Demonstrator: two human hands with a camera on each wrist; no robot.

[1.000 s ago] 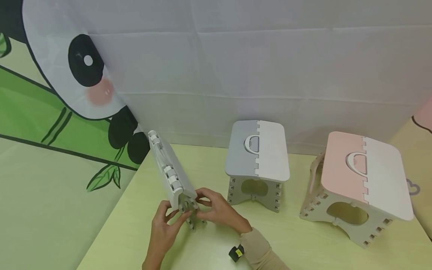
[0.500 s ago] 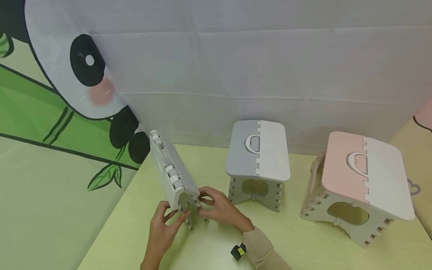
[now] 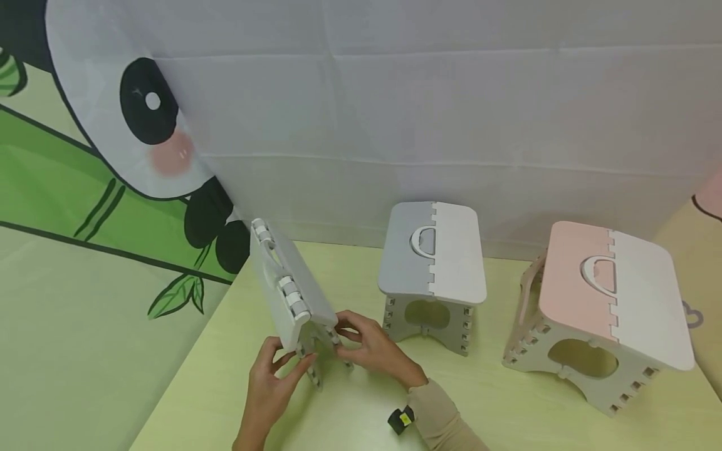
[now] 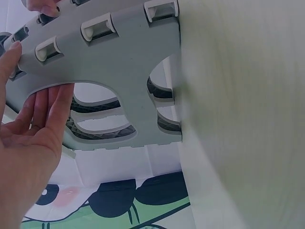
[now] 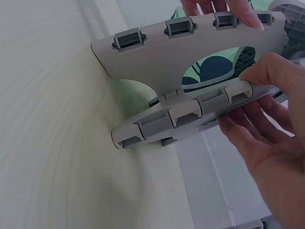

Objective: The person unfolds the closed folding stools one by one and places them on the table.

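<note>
A pale grey folding stool [image 3: 282, 275], partly folded, stands on the table at the left in the head view, its two top halves sloping down from the ridge. My left hand [image 3: 269, 385] grips the left leg panel [image 4: 138, 62]; in the left wrist view its fingers reach into the oval opening while the thumb lies on the hinged edge. On the other side, my right hand [image 3: 378, 347] pinches the right leg panel [image 5: 157, 121] between thumb and fingers. A gap shows between the two panels at the near end. The far end's legs are hidden in the head view.
An unfolded blue-grey and white stool [image 3: 459, 250] stands to the right of my hands. Farther right is a larger pink and white stool [image 3: 648, 294], also unfolded. Behind the pale table [image 3: 361, 413] hangs a grey cloth [image 3: 361, 113] with a cartoon print at left.
The stool's near leg panels have spread farther apart. My right hand has shifted slightly right with its panel, while my left hand has barely moved.
</note>
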